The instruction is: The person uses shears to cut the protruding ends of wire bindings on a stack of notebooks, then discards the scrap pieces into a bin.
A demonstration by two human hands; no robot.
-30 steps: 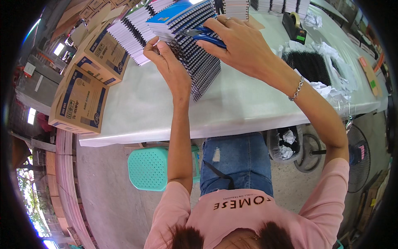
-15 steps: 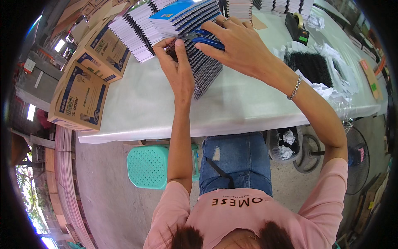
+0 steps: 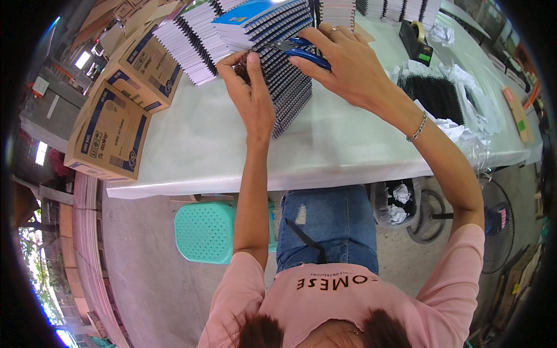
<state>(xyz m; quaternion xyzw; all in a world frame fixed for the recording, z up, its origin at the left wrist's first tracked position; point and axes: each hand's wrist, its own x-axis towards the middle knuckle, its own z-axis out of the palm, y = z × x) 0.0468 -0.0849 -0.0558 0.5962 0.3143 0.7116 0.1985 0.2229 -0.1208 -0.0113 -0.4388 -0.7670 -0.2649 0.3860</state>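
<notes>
A tall stack of spiral-bound notebooks (image 3: 290,95) stands on the table, the top one with a blue cover (image 3: 246,14) and dark coils facing me. My right hand (image 3: 348,64) is closed around wire cutters (image 3: 312,58) with blue handles. Their pointed jaws reach to the coils on the upper left part of the stack. At the left side of the stack, my left hand (image 3: 252,95) has its thumb up and fingers curled. Something dark shows between thumb and fingers, too small to make out.
Further notebooks (image 3: 191,43) lie behind on the left, near two cardboard boxes (image 3: 110,130). At the right are a tape dispenser (image 3: 415,43), a pile of black coils (image 3: 432,95) and crumpled paper (image 3: 444,32). A green stool (image 3: 204,232) and a bin (image 3: 380,203) stand below the table edge.
My right hand has drawn the cutters slightly to the right, and their jaws now sit further from my left thumb. My left hand has barely moved.
</notes>
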